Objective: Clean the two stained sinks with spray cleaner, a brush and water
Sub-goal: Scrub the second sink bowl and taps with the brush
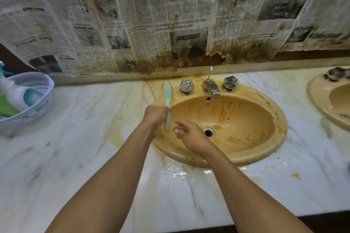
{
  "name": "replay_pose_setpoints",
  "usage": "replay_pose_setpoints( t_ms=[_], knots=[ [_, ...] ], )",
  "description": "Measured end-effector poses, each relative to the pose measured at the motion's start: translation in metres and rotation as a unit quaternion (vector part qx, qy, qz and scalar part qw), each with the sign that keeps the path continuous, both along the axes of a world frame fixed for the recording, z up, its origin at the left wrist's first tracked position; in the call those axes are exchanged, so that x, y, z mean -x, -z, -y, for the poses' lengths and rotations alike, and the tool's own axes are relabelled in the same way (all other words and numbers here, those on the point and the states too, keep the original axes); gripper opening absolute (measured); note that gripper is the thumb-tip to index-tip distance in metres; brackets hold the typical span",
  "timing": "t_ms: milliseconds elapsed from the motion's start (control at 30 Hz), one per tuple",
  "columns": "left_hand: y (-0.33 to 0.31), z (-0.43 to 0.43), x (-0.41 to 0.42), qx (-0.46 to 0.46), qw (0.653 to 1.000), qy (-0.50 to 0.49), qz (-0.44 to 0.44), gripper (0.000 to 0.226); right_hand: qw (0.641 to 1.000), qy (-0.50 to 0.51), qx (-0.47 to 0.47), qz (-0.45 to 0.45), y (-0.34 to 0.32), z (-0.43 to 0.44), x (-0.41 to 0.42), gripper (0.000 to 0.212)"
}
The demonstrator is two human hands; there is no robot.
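1. Your left hand (155, 117) grips the brush (167, 91) partway down its green handle, with the fingers curled round it.
2. The brush points away from you, head towards the wall, over the left rim of the sink (274, 111). Whether the head touches the rim cannot be told.
3. The handle's lower end sticks out below your fist, over the left side of the basin.
4. Your right hand (191, 136) holds nothing. Its fingers are loose and partly spread, and the forefinger (180, 123) reaches towards the handle's end, just beside it.
5. The sink is streaked brown down its back wall and looks wet around the drain (208, 132).
6. A tap (211, 87) stands on the back rim between two knobs (187, 86).
7. The second sink (322, 104) is at the right edge, well apart and only partly in view.
8. A white basket (37, 85) sits on the counter (75, 147) at the far left, holding bottles (20, 98).
9. The counter is stained yellow left of the sink, and a puddle (174, 172) lies by the front rim.
10. Newspaper (151, 15) covers the wall, browned and torn along its lower edge.
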State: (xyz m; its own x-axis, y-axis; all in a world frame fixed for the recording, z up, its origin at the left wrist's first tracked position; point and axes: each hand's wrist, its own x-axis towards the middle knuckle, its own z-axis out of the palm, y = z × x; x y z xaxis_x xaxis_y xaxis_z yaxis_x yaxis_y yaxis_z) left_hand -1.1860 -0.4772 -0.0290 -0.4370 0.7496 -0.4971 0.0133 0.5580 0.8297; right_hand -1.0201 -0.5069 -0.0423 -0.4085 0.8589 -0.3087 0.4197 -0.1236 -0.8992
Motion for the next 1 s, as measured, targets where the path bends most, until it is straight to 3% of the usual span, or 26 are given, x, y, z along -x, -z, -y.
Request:
replay_pose_setpoints(
  t_ms=[133, 200, 300, 367, 467, 567, 633, 767, 933, 1000],
  knots=[
    [0.001, -0.032, 0.007, 0.004, 0.981, 0.055, -0.185, 0.033, 0.981, 0.108, -0.117, 0.108, 0.011, 0.001, -0.085, 0.038],
    [0.003, -0.045, 0.013, 0.039, 0.936, 0.122, -0.329, 0.034, 0.952, 0.189, -0.186, 0.151, 0.022, 0.002, -0.144, 0.035],
    [0.009, -0.060, 0.018, 0.061, 0.846, 0.209, -0.486, 0.030, 0.913, 0.286, -0.210, 0.202, 0.030, 0.006, -0.225, 0.053],
    [0.010, -0.059, 0.019, 0.055, 0.802, 0.248, -0.541, 0.030, 0.891, 0.329, -0.200, 0.243, 0.029, 0.007, -0.269, 0.056],
    [0.006, -0.036, 0.025, 0.034, 0.764, 0.316, -0.561, 0.035, 0.873, 0.345, -0.166, 0.303, 0.038, 0.012, -0.319, 0.072],
    [-0.001, 0.008, 0.054, 0.033, 0.712, 0.376, -0.591, 0.033, 0.881, 0.248, -0.169, 0.367, 0.067, 0.025, -0.348, 0.082],
    [-0.005, 0.037, 0.076, 0.039, 0.704, 0.384, -0.596, 0.039, 0.869, 0.174, -0.189, 0.423, 0.085, 0.031, -0.353, 0.077],
    [-0.002, 0.045, 0.073, 0.043, 0.703, 0.355, -0.615, 0.039, 0.847, 0.153, -0.203, 0.466, 0.089, 0.027, -0.352, 0.074],
    [0.013, 0.041, 0.021, 0.043, 0.772, 0.266, -0.576, 0.035, 0.842, 0.138, -0.241, 0.463, 0.096, 0.029, -0.359, 0.075],
    [0.018, 0.070, 0.017, 0.029, 0.748, 0.301, -0.591, 0.036, 0.840, 0.136, -0.248, 0.463, 0.100, 0.030, -0.359, 0.073]
  ],
)
